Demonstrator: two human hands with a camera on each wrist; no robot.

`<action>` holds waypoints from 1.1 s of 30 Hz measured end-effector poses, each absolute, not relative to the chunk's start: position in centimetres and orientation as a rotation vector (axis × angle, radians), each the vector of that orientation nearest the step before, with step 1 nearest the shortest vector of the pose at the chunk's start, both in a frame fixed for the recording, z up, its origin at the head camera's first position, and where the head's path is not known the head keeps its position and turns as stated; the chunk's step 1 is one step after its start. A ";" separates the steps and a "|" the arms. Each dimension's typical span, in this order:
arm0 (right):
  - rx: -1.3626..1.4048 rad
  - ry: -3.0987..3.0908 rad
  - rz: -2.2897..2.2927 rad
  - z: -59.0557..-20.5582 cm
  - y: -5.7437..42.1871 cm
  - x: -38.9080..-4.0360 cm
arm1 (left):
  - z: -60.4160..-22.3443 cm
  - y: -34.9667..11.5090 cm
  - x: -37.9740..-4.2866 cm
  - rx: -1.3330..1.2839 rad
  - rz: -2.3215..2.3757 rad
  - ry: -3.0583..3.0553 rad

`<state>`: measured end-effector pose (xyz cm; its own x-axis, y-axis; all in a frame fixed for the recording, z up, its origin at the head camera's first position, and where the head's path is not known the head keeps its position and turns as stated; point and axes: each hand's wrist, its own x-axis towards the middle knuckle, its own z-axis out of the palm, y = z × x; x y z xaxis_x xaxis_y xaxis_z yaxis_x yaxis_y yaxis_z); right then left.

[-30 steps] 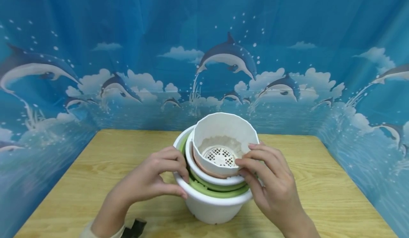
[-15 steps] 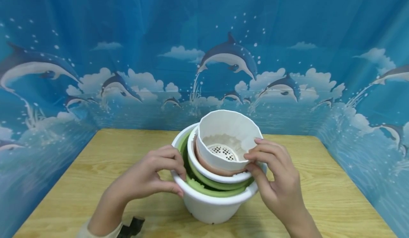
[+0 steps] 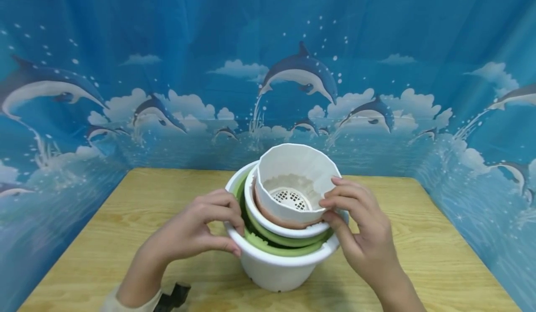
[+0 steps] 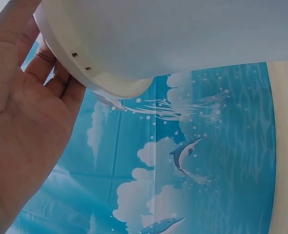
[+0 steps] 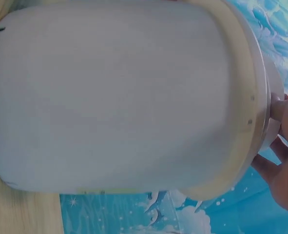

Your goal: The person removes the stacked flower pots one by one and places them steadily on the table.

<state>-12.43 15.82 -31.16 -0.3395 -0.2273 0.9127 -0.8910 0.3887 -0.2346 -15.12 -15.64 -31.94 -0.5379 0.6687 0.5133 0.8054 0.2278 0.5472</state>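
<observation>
Several plastic flower pots stand nested in a large white pot (image 3: pixel 278 272) on the table in the head view. Thumb and fingers of my left hand (image 3: pixel 201 226) pinch its rim on the left side. Inside it sit a green pot (image 3: pixel 289 251), a smaller white one and a pinkish-brown pot (image 3: pixel 276 218). The innermost white pot (image 3: pixel 310 156), with a holed, dirt-stained bottom, rises highest and leans. My right hand (image 3: pixel 364 228) pinches its rim at the front right. Both wrist views show the large pot's outer wall (image 4: pixel 173 34), and its lower right part in shadow.
The wood-grain table (image 3: pixel 167 191) runs around the stack on all sides. Behind and beside it hangs a blue curtain (image 3: pixel 209 32) printed with dolphins. A black strap mount (image 3: pixel 173 298) sits at the left wrist, by a pale sleeve.
The innermost white pot, with my right hand on its rim, has shifted slightly right and away. The inner pots shifted a little with it. My left hand has stayed almost where it was.
</observation>
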 end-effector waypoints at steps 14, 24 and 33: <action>0.968 -1.750 0.844 -31.1 14.2 -11.6 | -32.0 -15.6 -15.0 -1.396 -1.222 -2.365; 0.953 -1.712 0.841 -30.9 14.0 -11.5 | -32.0 -15.6 -15.1 -1.407 -1.227 -2.366; 0.945 -1.645 0.858 -31.0 13.8 -11.6 | -31.9 -15.6 -15.1 -1.406 -1.222 -2.371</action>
<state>-11.57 13.83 -31.04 -0.1829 -0.1748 0.9675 -0.8934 0.4403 -0.0894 -15.10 -15.57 -31.94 -0.5588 0.6796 0.4753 0.7815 0.2397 0.5760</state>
